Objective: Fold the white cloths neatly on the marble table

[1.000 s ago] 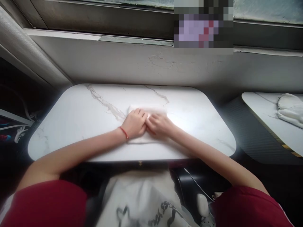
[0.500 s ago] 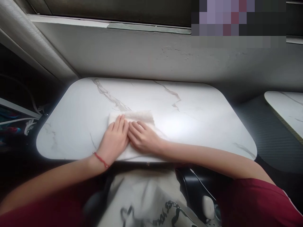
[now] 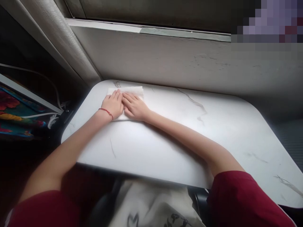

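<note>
A folded white cloth (image 3: 139, 90) lies flat on the white marble-patterned tabletop (image 3: 163, 148), toward its far left part. Pressed down on the cloth is my left hand (image 3: 113, 105), its fingers stretched forward and a thin red cord around the wrist. Beside it my right hand (image 3: 134, 107) also rests flat on the cloth, fingers extended and angled to the left. The two hands touch near the fingertips. Much of the cloth's middle is hidden under them; its far edge and part of its near edge show.
A grey wall (image 3: 153, 60) with scuffs rises behind the table's far edge. At the left stand a pale pipe-like column (image 3: 63, 37), white cables (image 3: 53, 119) and colourful fabric (image 3: 16, 110). Light printed fabric (image 3: 153, 201) shows below the near edge.
Both hands and the cloth have moved away from me across the tabletop, from the near edge to the far left part. The camera view has shifted left.
</note>
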Motion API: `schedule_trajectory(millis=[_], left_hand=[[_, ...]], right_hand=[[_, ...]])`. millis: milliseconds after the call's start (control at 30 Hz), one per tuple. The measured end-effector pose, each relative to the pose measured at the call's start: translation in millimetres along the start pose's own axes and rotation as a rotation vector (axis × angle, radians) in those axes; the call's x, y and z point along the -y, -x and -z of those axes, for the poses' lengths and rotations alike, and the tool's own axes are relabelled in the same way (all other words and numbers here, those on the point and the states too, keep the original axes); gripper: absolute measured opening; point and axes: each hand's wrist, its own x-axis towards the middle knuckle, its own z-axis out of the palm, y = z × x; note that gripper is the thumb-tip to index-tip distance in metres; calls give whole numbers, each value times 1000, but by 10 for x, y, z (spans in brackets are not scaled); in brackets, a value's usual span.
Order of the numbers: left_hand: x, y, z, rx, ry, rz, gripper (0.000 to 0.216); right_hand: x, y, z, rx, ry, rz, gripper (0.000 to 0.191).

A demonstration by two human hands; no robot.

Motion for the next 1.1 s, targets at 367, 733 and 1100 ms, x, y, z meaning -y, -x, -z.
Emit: schedule_trajectory(millis=[367,733,1100], left_hand=[[856,-316,15,65,235,84,58],[945,-343,-27,-22,330,148,58],[979,-183,195,37,298,297,48]], right_hand=[[-202,-812,-329,48,56,-52,53],[-206,-1003,-499,36,66,-93,60],[340,-826,-343,93,51,-168,65]])
